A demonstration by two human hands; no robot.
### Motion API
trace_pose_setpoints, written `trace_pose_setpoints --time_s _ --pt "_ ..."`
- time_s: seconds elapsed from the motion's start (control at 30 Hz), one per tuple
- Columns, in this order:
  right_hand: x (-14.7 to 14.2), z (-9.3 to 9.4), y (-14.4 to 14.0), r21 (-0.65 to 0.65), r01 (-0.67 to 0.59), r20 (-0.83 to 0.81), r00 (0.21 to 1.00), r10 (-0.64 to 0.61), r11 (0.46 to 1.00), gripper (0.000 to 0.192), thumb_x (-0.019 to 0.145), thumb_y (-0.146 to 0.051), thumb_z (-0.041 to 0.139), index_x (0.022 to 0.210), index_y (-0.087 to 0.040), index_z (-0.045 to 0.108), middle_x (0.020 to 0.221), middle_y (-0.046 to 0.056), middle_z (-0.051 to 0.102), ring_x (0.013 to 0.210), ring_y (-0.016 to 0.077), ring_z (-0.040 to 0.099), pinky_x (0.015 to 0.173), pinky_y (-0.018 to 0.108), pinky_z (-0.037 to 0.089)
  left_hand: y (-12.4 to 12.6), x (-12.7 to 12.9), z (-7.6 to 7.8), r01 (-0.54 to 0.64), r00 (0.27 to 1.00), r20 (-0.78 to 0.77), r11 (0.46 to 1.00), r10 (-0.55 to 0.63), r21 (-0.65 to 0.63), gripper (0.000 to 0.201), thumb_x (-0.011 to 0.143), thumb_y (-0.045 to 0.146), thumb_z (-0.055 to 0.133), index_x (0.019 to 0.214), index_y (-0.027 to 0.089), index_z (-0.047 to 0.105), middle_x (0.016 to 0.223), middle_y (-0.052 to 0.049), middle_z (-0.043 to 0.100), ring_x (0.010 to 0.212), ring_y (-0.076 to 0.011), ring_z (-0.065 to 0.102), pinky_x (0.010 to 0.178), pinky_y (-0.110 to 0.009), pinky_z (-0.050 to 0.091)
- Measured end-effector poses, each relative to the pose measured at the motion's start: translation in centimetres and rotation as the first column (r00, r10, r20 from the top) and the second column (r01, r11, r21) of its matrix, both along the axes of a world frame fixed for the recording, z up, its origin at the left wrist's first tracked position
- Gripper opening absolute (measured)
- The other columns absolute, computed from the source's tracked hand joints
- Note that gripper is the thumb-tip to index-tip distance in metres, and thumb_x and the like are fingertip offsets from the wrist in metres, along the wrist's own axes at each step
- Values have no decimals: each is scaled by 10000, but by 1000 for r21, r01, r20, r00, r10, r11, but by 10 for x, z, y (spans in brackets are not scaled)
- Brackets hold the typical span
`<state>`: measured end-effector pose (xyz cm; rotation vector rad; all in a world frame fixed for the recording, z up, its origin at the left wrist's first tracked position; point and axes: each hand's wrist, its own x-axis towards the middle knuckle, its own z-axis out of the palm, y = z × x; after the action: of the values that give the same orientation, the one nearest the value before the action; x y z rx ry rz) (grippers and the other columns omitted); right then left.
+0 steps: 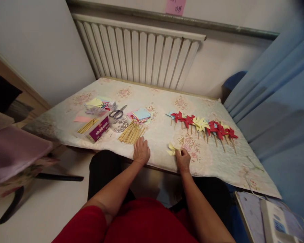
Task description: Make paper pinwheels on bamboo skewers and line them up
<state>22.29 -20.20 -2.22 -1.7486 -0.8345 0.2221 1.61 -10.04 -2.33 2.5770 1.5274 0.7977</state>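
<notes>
Pinwheel-making is what our hands are busy with: a yellow paper pinwheel [171,149] lies on the worktop [162,135] just left of our right hand [183,159], whose fingers are pinched on its edge or stem; we cannot tell which. Our left hand [141,151] rests palm down, fingers loosely spread and gripping nothing, with its fingertips touching the near end of the loose pile of wooden sticks [131,132]. The two hands are apart, with bare patterned cloth between them.

We judge the step to be fitting this yellow wheel to a stick, since the row of finished pinwheels [205,126], red, yellow and one blue, already lies beyond our right hand, each on its own stick. The next move would call for drawing one single stick out of the pile without scattering the rest, and keeping the folded paper from springing open.

Beyond our left hand lie scissors [117,111], a stack of coloured paper squares [141,115] and a clear box [94,128] holding more sticks. That box carries a purple label with white characters, too small for us to read. A pink note [176,6] on the far wall bears handwritten marks, also illegible. A white device [278,219] sits near our right elbow; its print is blurred.
</notes>
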Motion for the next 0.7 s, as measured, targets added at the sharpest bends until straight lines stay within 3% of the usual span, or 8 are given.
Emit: trace_pose_setpoints --time_s 0.27,0.5,0.7 --pt "-1 0 0 -5 -2 11 1000 2 1000 214 713 -368 548 687 -163 605 664 7 593 643 151 477 637 265 377 -3 2 0 -103 992 -72 995 103 13 307 854 218 470 1137 146 568 1378 -191 464 1269 -325 409 1032 -509 299" --pt "-1 0 -1 -10 2 54 999 -2 1000 208 716 -363 538 668 -168 596 653 5 585 627 148 465 631 266 367 -4 2 4 -86 994 -70 996 85 -15 265 853 215 464 1080 143 581 1367 -177 480 1193 -319 438 976 -488 334" --pt "-2 1 -1 -14 4 40 999 -3 1000 214 718 -372 542 684 -170 603 655 3 587 644 155 484 641 268 375 -3 -2 1 -7 996 -89 998 1 -66 255 865 192 437 1068 150 585 1371 -142 491 1148 -296 452 953 -452 357"
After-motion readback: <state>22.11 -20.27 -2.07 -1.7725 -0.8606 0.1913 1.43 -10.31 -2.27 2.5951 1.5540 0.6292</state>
